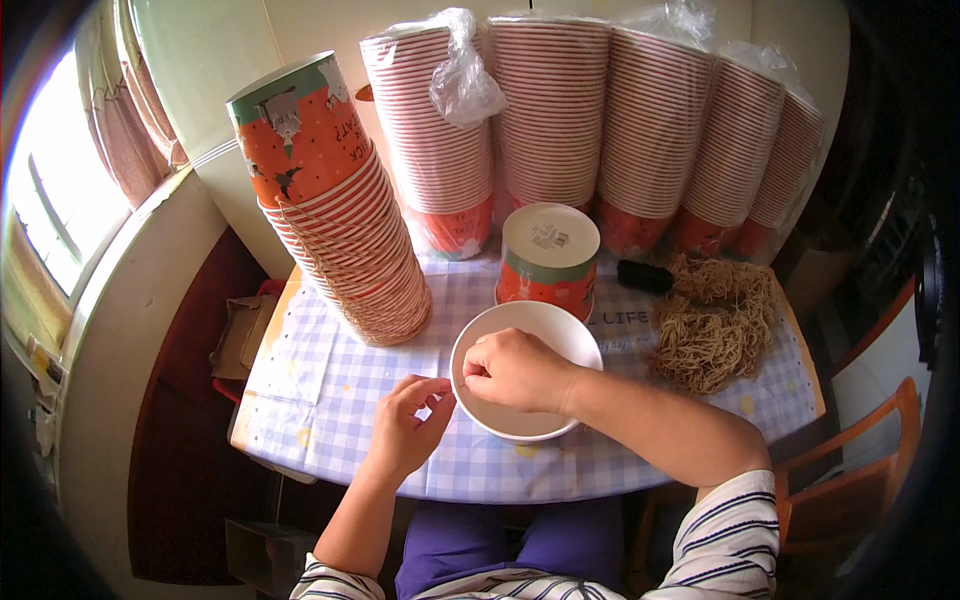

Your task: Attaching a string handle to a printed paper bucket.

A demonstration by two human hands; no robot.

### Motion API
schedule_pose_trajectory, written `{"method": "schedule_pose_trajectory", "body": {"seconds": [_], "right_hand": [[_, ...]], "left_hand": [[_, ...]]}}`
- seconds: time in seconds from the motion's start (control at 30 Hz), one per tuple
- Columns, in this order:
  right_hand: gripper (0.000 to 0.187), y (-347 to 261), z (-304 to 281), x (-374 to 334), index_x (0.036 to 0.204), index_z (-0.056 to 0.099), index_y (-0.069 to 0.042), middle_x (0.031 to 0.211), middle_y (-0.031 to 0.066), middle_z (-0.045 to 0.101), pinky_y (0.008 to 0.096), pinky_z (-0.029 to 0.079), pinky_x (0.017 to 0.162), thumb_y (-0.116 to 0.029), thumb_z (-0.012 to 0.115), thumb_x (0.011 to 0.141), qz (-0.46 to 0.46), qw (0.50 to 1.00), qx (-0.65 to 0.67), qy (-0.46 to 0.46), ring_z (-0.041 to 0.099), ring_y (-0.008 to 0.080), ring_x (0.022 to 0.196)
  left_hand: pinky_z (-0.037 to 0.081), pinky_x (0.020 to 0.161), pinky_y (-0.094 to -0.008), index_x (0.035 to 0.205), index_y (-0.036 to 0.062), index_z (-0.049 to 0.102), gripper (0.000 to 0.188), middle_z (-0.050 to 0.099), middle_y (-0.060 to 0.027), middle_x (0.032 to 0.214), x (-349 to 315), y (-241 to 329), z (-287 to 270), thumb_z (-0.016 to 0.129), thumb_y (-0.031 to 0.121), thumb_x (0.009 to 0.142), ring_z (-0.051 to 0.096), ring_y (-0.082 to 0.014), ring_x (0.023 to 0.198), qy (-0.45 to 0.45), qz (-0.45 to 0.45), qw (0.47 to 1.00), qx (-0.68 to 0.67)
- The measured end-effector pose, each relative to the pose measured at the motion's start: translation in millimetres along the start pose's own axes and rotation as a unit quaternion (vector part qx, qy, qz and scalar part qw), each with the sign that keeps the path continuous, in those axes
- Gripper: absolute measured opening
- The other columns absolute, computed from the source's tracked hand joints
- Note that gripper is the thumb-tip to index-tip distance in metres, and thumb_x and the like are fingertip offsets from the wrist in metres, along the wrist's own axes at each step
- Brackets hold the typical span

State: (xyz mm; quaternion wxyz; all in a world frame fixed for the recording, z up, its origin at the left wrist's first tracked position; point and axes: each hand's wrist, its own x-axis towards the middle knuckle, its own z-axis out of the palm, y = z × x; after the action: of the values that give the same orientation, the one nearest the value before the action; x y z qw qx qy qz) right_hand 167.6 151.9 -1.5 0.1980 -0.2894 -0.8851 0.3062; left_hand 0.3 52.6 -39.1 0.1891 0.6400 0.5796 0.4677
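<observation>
A white-lined paper bucket (pixel 570 345) stands mouth up before me, near the table's front edge. My right hand (pixel 515 370) reaches inside it, fingers curled into a pinch beside the left inner wall. Against the outside of that same wall are the fingertips of my left hand (pixel 405 425), thumb and forefinger bent toward each other at the rim. Anything small between the fingers of either hand is too hidden to make out. Just behind, an upside-down orange and green paper bucket (pixel 550 245) touches or nearly touches the white one.
A tall leaning stack of orange buckets (pixel 345 240) with cord handles rises at left. Several plastic-wrapped bucket stacks (pixel 548 110) line the back. Tan cords (pixel 715 335) lie heaped at right beside a black object (pixel 644 276). Checked cloth (pixel 340 435) covers the table; a wooden chair (pixel 850 480) stands right.
</observation>
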Motion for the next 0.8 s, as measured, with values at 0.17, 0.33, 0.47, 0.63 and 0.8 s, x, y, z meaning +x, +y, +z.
{"method": "schedule_pose_trajectory", "body": {"seconds": [0.17, 0.33, 0.47, 0.63, 0.8], "right_hand": [[0.014, -6.0, -0.7, 1.2, 0.08, 0.068, -0.001, 0.084, 0.0147, 0.067, 0.0386, 0.051, 0.072, -0.013, 0.061, 0.077, 0.034, 0.999, 0.012, -0.035, 0.064, 0.0298, 0.076], [0.015, -1.7, 4.3, 0.7, 0.082, 0.068, 0.0, 0.085, 0.0154, 0.067, 0.0385, 0.051, 0.073, -0.013, 0.061, 0.078, 0.006, 1.0, 0.011, -0.024, 0.065, 0.0301, 0.078], [0.019, -5.6, -5.8, -8.0, 0.092, 0.066, -0.001, 0.084, 0.0152, 0.067, 0.0374, 0.052, 0.073, -0.014, 0.061, 0.08, -0.002, 1.0, 0.021, -0.017, 0.065, 0.0274, 0.078], [0.031, -57.1, -44.6, -48.2, 0.103, 0.058, -0.002, 0.085, 0.0172, 0.066, 0.0405, 0.051, 0.073, -0.023, 0.066, 0.081, 0.07, 0.993, 0.023, -0.097, 0.066, 0.0294, 0.082], [0.022, -83.8, -19.4, -106.3, 0.088, 0.059, -0.008, 0.077, 0.0072, 0.058, 0.0358, 0.051, 0.059, -0.018, 0.074, 0.074, -0.081, 0.984, -0.148, 0.052, 0.062, 0.0259, 0.067]], "left_hand": [[0.051, 0.062, -0.0269, 0.093, -0.0007, 0.068, 0.015, 0.066, -0.0108, 0.083, 1.9, 1.0, 0.2, 0.068, 0.0, 0.078, 0.065, -0.0175, 0.073, 0.003, 0.012, 1.0, 0.001], [0.051, 0.057, -0.0262, 0.087, -0.0015, 0.068, 0.01, 0.066, -0.0107, 0.082, 5.1, 0.6, 0.2, 0.066, -0.003, 0.078, 0.066, -0.0177, 0.072, -0.003, 0.04, 0.998, 0.041], [0.053, 0.064, -0.0311, 0.087, -0.0019, 0.065, 0.009, 0.067, -0.0104, 0.083, 2.4, -3.3, 0.2, 0.064, 0.006, 0.083, 0.066, -0.0186, 0.072, -0.046, -0.04, 0.997, -0.04], [0.051, 0.088, -0.0369, 0.094, 0.0003, 0.059, 0.011, 0.067, -0.0139, 0.093, -17.8, -26.4, -5.8, 0.055, 0.01, 0.092, 0.066, -0.0236, 0.09, -0.175, -0.226, 0.815, -0.505], [0.049, 0.093, -0.0425, 0.091, 0.0037, 0.059, 0.01, 0.067, -0.0164, 0.099, -40.7, -20.4, -3.4, 0.054, 0.012, 0.093, 0.066, -0.0287, 0.096, -0.194, -0.286, 0.709, -0.615]]}}
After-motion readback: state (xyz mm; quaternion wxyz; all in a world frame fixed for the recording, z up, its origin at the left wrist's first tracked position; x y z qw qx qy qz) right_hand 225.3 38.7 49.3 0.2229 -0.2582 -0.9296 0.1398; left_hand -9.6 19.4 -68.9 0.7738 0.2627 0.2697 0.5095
